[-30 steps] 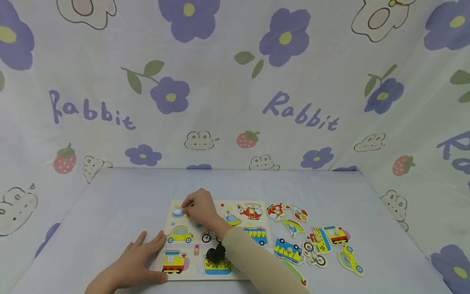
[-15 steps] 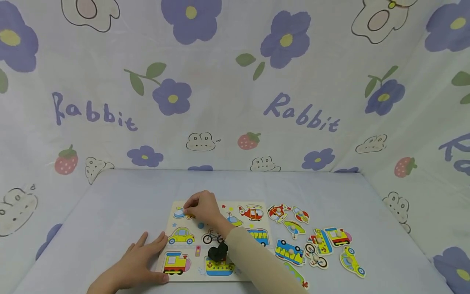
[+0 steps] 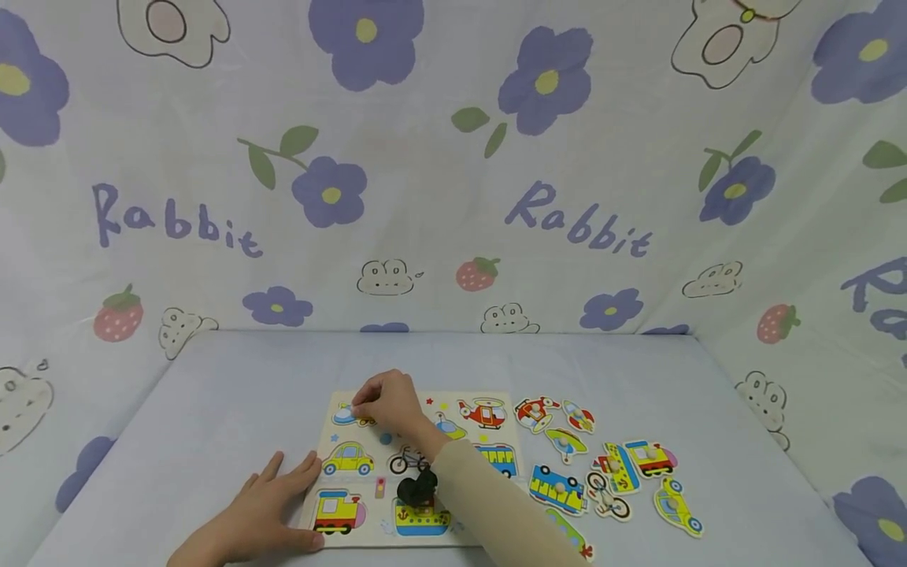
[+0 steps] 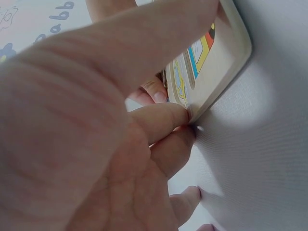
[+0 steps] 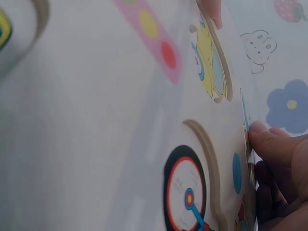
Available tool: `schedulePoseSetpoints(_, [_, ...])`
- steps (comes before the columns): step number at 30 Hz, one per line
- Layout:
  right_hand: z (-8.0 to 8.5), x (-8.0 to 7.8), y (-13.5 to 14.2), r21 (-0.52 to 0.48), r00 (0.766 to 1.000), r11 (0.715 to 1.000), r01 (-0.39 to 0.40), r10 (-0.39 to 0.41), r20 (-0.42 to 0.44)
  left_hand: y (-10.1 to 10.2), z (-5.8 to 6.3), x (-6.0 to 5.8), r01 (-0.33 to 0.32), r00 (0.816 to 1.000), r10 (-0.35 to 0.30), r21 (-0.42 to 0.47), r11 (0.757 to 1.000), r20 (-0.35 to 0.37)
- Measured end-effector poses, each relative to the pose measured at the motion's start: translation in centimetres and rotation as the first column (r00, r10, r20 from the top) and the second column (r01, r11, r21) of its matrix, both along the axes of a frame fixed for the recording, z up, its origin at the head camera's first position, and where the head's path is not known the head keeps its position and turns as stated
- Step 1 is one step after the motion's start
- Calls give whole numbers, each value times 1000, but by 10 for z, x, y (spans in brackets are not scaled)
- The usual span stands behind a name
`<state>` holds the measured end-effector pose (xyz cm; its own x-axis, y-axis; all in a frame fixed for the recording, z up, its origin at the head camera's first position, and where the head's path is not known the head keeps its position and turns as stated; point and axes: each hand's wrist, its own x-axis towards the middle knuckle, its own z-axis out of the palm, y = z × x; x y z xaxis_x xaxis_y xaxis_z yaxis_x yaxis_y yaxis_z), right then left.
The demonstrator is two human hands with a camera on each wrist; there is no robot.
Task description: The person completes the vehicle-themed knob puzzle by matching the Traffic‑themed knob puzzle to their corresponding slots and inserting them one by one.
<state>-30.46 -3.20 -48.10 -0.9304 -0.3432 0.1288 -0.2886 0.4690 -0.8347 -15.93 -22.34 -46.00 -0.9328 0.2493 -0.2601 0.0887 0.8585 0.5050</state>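
Note:
A wooden puzzle board [image 3: 364,504] printed with vehicles lies on the table. My right hand [image 3: 393,405] is over its far left corner, thumb and fingertips pinching a puzzle piece [image 3: 343,414], blue and partly yellow, at the recess there. Most of that piece is hidden by the fingers; in the right wrist view the thumb [image 5: 274,144] presses against its thin edge. My left hand [image 3: 262,512] has its fingers spread beside the board's left edge. Its thumb touches the near left corner, and fingertips [image 4: 180,113] meet the board's side in the left wrist view.
Loose knobbed pieces lie right of the board: a helicopter [image 3: 535,413], rocket [image 3: 579,416], flying saucer [image 3: 565,443], bus [image 3: 556,490], bicycle [image 3: 608,498], ship [image 3: 623,471], train [image 3: 652,457], car [image 3: 676,508] and a green piece [image 3: 564,529]. A patterned curtain [image 3: 425,157] hangs behind.
Both hands stay almost where they were, the right one still pinching the piece at the board's far left corner. The whole view has shifted slightly.

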Motion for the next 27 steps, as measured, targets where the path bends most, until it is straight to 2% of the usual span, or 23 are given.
schedulePoseSetpoints(7, [-1,0,0,5,1000,1000,3,-3,3,0,-1,0,3,1000,-3,-3,1000,-7])
schedulePoseSetpoints(17, [-1,0,1,-5,1000,1000,12,-12,14,-1,-3,-3,-10,1000,10,-16,1000,27])
schedulePoseSetpoints(24, [-1,3,3,-38,1000,999,-12,13,10,2,-2,-2,-30,999,31,-40,999,19])
schedulePoseSetpoints(27, [-2,5,6,-85,999,996,-28,29,17,3,-2,-2,-30,999,31,-50,998,14])
